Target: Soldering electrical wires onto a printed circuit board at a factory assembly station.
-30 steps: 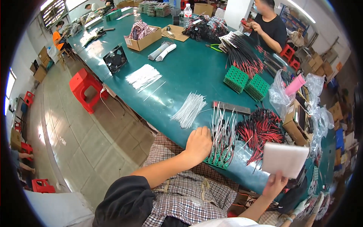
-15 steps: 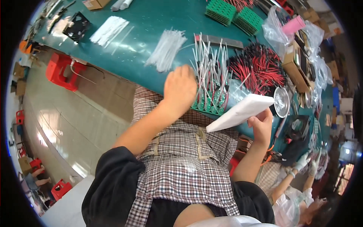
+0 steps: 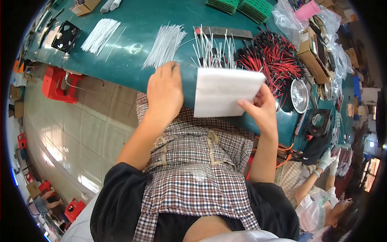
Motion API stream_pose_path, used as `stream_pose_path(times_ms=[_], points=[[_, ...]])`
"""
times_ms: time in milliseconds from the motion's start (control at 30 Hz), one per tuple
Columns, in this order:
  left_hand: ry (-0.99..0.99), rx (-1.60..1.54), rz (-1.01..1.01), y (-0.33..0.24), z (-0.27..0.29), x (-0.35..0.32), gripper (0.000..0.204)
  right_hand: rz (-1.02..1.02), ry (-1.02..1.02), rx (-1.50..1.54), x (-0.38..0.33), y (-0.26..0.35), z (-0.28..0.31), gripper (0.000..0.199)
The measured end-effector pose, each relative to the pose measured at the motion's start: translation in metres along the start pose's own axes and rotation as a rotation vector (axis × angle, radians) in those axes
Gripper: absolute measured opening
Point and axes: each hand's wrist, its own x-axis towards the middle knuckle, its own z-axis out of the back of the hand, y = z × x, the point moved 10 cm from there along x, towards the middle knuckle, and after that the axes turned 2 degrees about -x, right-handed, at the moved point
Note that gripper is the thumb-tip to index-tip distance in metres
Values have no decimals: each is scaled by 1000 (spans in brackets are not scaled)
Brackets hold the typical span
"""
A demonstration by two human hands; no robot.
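left hand [image 3: 165, 88]: centre of the frame, back turned up; fingers [image 3: 164, 72] close together, bent down at the tips; just beside the lower end of the grey-white strand bundle; contact or hold beneath cannot be told.
right hand [image 3: 262, 109]: right of centre; thumb on the near face and fingers behind, pinching the right edge of the white pad.
white pad [image 3: 223, 92]: centre of the frame, raised in the right hand, broad face toward the camera; lower part of the upright strands hidden behind.
upright strands [image 3: 217, 52]: upper centre, projecting above the top edge of the white pad.
grey-white strand bundle [image 3: 165, 42]: upper centre, flat on the green table [image 3: 129, 62].
white strand bundle [image 3: 100, 35]: upper left; single strand [image 3: 116, 43] lying apart on the right side.
red and black wires [image 3: 278, 60]: upper right of centre, heaped.
dark bar [image 3: 242, 34]: upper centre, red at the left end, beyond the upright strands.
round metal dish [image 3: 299, 97]: right of the frame, near the heaped wires.
black fan [image 3: 65, 37]: upper left, near the table edge.
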Motion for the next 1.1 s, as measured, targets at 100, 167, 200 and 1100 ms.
stream_pose_path(times_ms=[100, 167, 200, 1100], points=[[-123, -47, 1, -5, 23, 0, 47, -19, -86, -176, 13, -16, 9, 43], [-253, -215, -22, -13, 41, -4, 59, -26, -124, -200, 15, -15, 12, 42], [-253, -215, -22, -19, 42, -9, 59, -30, -143, -218, 16, -15, 10, 42], [120, -410, -146, -89, -40, -19, 83, -186, -30, 178, -9, -30, -24, 64]])
